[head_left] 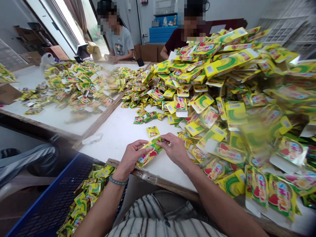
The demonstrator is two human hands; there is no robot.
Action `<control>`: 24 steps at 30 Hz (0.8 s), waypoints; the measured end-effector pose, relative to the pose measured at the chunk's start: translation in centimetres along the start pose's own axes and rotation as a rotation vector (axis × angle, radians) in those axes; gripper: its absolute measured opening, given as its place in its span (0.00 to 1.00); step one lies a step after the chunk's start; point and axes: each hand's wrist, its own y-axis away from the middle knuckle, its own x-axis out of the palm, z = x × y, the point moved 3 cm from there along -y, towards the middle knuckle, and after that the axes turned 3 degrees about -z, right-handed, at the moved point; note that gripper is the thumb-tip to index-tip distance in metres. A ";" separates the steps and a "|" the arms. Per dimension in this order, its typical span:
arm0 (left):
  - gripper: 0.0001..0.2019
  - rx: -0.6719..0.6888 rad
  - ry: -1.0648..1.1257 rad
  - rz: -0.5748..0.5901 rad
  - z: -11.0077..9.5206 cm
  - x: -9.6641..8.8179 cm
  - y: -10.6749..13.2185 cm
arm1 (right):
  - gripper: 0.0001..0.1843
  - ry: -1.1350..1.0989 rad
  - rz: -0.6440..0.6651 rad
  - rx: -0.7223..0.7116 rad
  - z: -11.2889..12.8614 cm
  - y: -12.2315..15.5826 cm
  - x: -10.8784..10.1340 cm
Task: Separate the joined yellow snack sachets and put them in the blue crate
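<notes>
My left hand (132, 154) and my right hand (174, 148) both pinch one yellow-green candy card packet (150, 153) just above the near edge of the white table (118, 131). The left fingers close on its lower left end, the right fingers on its upper right end. A small loose sachet (152, 131) lies on the table just beyond my hands. A big heap of the same yellow-green packets (234, 108) rises to the right, touching distance from my right hand.
A blue crate (49, 204) at lower left holds several packets. A second table (49, 113) on the left carries another heap (74, 85). Two people sit at the far side (118, 39) (176, 41). A scrap of white paper (92, 139) lies at the table's left edge.
</notes>
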 end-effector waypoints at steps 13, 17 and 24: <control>0.17 0.031 -0.016 0.047 0.4 0.3 -0.6 | 0.18 -0.259 0.272 0.212 1.2 0.5 1.4; 0.13 0.066 -0.125 0.166 0.2 0.5 -0.7 | 0.20 -0.450 0.354 0.319 0.8 0.5 2.7; 0.23 0.325 -0.365 -0.281 -10.8 -7.7 -6.0 | 0.12 -0.153 -0.027 0.215 -1.0 -2.5 1.1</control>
